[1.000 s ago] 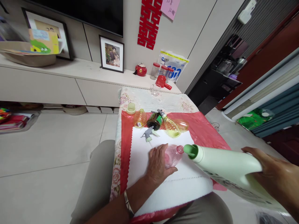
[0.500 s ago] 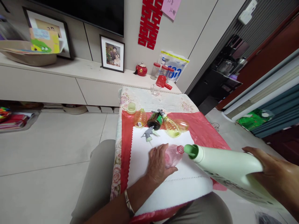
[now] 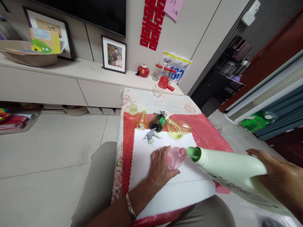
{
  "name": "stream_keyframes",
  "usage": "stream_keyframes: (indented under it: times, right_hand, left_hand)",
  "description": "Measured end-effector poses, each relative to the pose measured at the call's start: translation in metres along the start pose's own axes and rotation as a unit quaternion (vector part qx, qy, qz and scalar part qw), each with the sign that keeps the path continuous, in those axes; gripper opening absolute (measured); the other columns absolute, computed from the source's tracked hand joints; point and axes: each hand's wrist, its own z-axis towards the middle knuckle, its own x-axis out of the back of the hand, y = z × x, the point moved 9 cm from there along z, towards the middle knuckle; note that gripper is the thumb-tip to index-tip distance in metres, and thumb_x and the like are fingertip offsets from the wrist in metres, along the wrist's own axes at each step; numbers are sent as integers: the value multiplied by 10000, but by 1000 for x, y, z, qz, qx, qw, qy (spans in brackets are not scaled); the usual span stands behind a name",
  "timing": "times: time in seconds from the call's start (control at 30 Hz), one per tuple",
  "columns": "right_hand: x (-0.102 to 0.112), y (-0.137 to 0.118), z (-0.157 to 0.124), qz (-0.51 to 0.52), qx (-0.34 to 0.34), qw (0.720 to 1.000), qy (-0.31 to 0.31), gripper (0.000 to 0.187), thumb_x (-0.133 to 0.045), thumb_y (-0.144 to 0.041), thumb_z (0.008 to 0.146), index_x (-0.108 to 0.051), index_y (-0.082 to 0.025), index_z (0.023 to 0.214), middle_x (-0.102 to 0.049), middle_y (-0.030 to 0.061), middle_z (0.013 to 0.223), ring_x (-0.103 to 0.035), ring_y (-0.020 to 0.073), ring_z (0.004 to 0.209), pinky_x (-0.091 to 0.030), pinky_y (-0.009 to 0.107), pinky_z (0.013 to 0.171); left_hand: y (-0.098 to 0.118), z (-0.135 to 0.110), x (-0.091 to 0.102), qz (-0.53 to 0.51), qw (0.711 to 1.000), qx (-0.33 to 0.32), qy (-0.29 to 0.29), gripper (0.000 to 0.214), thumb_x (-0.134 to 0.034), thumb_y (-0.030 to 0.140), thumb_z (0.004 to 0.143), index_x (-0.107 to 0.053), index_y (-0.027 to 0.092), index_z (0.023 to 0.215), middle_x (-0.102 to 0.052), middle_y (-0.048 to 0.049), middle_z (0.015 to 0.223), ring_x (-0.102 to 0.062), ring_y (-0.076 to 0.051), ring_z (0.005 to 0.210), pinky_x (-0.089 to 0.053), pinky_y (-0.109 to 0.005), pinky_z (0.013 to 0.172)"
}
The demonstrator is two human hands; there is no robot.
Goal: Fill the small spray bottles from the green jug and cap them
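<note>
My left hand is closed around the body of a clear pink plastic bottle, whose uncapped mouth points right. In my right hand is a large pale green jug, tipped on its side. Its green spout sits right at the pink bottle's mouth; whether they touch I cannot tell, and no stream of liquid shows. Just beyond my left hand lies a grey trigger spray head with a thin tube. A white cloth lies beneath the pink bottle.
Farther back on the red covering are a ribbed amber bottle, a dark bottle, a yellowish spray bottle and a pale green cap. A glass cup stands at the table's far edge, by the white cabinet.
</note>
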Motion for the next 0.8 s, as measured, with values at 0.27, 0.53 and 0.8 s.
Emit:
stream_keyframes:
  times: [0.27,0.53,0.8]
  right_hand:
    - [0,-1,-2,-4,21,999,36,394,-503,-357,811,-662,-356,1172,-701,27,831,-633,227,577,-405,267,459]
    - [-7,8,2,-13,13,1000,17,402,-498,-385,817,-673,-371,1178,-683,34,781,-610,211,537,-398,255,451]
    - [-3,4,1,-3,13,1000,8,401,-496,-388,818,-656,-364,1184,-681,26,808,-634,224,593,-419,271,480]
  left_hand:
    - [-2,0,-1,-6,1000,10,-2,1055,-924,411,588,-327,211,1434,-583,-167,1350,-556,-364,1262,-379,-560,1063]
    - [0,0,0,-4,1000,-1,5,1073,-933,406,574,-322,218,1436,-588,-162,1345,-563,-362,1257,-391,-551,1056]
    - [1,1,1,1,1000,2,7,1073,-946,388,550,-340,196,1415,-599,-166,1332,-571,-357,1242,-396,-541,1050]
